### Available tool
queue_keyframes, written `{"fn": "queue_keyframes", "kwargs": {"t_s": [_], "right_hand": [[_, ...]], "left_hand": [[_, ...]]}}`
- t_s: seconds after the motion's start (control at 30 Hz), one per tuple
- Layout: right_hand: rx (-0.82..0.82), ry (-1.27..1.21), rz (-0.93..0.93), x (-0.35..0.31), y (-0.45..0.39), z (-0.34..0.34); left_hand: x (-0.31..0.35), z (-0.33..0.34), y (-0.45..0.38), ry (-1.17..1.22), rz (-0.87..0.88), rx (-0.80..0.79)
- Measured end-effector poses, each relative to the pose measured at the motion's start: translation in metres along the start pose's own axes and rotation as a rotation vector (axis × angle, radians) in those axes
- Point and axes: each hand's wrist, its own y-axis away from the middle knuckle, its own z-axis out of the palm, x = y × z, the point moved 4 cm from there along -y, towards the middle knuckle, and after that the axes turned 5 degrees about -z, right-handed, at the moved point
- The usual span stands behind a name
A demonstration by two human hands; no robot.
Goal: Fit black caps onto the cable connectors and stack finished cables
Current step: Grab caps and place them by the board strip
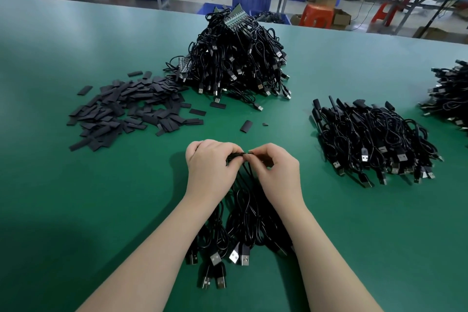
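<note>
Head view: at 6 o'clock, a bundle of thin black cables with silver USB plugs lies on the green table mat between both bare forearms, plugs nearest the viewer. The left hand and right hand meet knuckles-up at the bundle's far end, fingers curled, both pinching a small black strip of connectors; the fingers hide most of it, so any cap cannot be made out. At 10 o'clock lies a scatter of flat black caps. At 12 o'clock stands a tall heap of uncapped black cables. At 2 o'clock rests a lower pile of black cables; another pile is cut off at the right edge.
</note>
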Motion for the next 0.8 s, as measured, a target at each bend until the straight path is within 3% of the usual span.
{"fn": "queue_keyframes", "kwargs": {"t_s": [0.3,0.8], "right_hand": [[0.059,0.067,-0.087,-0.0048,-0.0026,0.0032],[0.077,0.143,-0.047,-0.009,0.0051,0.0057]], "left_hand": [[-0.001,0.0004,-0.0013,0.021,-0.015,0.058],[-0.0043,0.0005,-0.0027,0.097,-0.04,0.05]]}}
